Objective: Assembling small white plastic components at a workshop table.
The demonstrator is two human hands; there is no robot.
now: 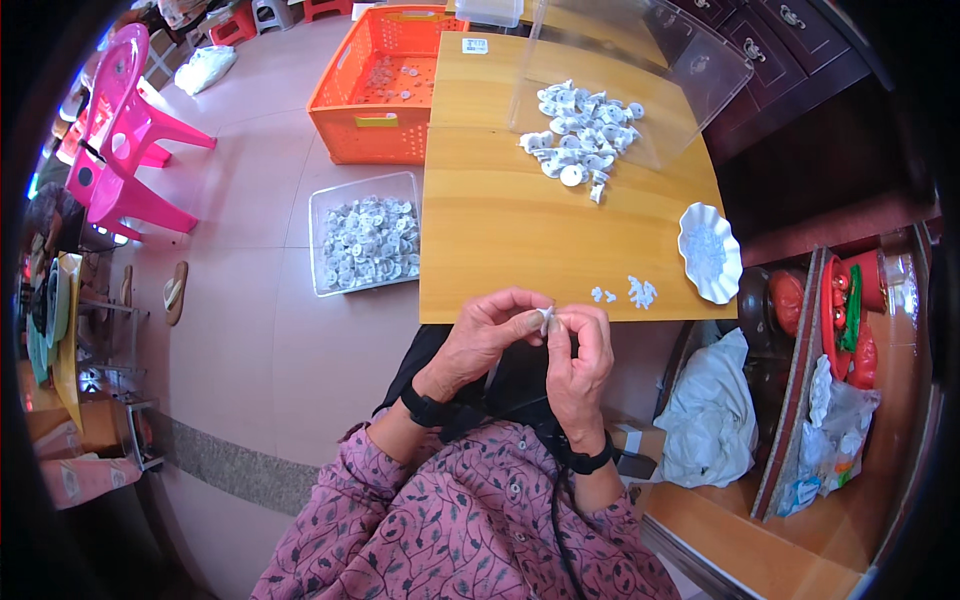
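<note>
My left hand (468,345) and my right hand (580,372) meet just off the near edge of the wooden table (500,225). Their fingertips pinch a small white plastic part (546,314) between them; its exact shape is mostly hidden by the fingers. On the tabletop beyond lies a small cluster of tiny white plastic pieces (642,293), with a few more to its left. A white scalloped dish (733,282) by the right edge holds clear or whitish bits. Farther back is a pile of white, round-headed plastic parts (572,174).
A clear plastic box (690,85) lies tipped behind the pile. Left of the table, a clear bin (318,250) full of similar parts stands near an orange crate (375,148). A pink chair (150,125) is far left. At right are a white bag (705,415) and shelves.
</note>
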